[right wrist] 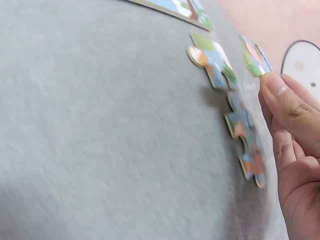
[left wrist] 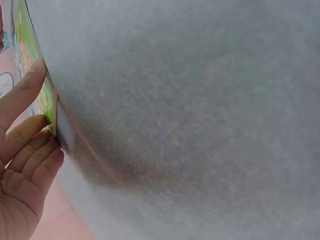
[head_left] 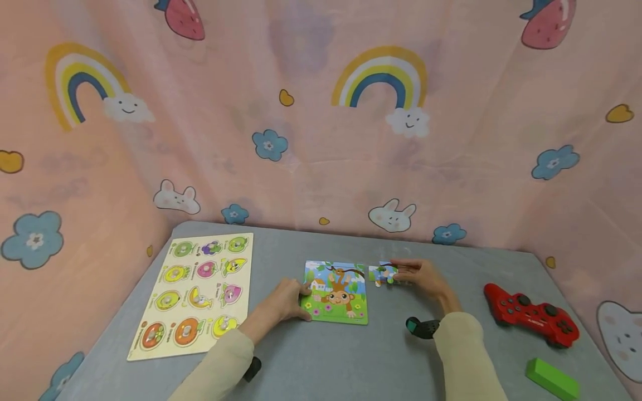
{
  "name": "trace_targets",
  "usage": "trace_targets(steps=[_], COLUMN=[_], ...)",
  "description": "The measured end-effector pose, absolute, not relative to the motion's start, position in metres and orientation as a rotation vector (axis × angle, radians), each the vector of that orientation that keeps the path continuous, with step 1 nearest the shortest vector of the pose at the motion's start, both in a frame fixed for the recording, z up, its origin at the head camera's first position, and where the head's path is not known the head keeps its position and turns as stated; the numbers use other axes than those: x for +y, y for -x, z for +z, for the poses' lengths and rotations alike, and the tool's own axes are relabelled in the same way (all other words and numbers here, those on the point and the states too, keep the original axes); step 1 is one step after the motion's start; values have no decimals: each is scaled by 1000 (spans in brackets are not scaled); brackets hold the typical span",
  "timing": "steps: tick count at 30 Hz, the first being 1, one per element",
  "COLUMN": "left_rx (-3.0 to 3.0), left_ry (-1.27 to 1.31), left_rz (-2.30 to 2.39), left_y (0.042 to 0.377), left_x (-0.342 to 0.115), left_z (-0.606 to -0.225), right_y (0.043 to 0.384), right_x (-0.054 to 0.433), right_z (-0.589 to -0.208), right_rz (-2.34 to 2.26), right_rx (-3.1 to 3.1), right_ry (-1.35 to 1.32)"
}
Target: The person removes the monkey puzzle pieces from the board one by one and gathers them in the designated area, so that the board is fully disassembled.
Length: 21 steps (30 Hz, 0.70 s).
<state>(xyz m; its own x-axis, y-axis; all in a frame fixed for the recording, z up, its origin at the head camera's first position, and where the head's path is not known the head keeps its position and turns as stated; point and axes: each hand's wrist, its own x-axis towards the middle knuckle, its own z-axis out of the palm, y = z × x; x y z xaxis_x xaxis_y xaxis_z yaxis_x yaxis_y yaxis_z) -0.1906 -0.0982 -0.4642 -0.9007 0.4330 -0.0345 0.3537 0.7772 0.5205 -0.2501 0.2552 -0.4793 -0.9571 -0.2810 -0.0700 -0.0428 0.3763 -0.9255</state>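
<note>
A square monkey jigsaw puzzle (head_left: 326,313) in a green and blue frame lies at the middle of the table. My left hand (head_left: 283,301) holds its left edge, thumb near the front corner and fingers further back; the left wrist view shows the puzzle edge (left wrist: 49,100) between them. To the right of the puzzle, my right hand (head_left: 425,277) pinches a puzzle piece (right wrist: 254,59) between thumb and fingers, raised over the table. Below it lie loose puzzle pieces, one with white and blue (right wrist: 212,61) and others with blue and orange (right wrist: 242,132).
A wooden fruit puzzle board (head_left: 188,270) with several knobbed pieces lies on the left. On the right are a red game controller (head_left: 531,314) and a green block (head_left: 553,379). A pink patterned curtain (head_left: 311,184) hangs behind the grey table (head_left: 341,362).
</note>
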Motion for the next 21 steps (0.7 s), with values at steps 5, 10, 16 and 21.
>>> trace_targets(steps=[5,10,16,21], left_rx=[2808,2815,2816,2818], left_ry=[-614,-599,-613,-615], left_rz=[786,779,783,781], left_y=[190,191,191,191], left_x=[-97,-97,-98,-99], left_z=[-464,-464,-464,-464], right_y=[250,246,242,240], right_x=[268,280,292,302], right_z=[-476,-474,-479,-483], right_rz=[-1628,-1637,-1667,-1692], right_rx=[2374,2375,2375,2384], right_ry=[305,303,270,266])
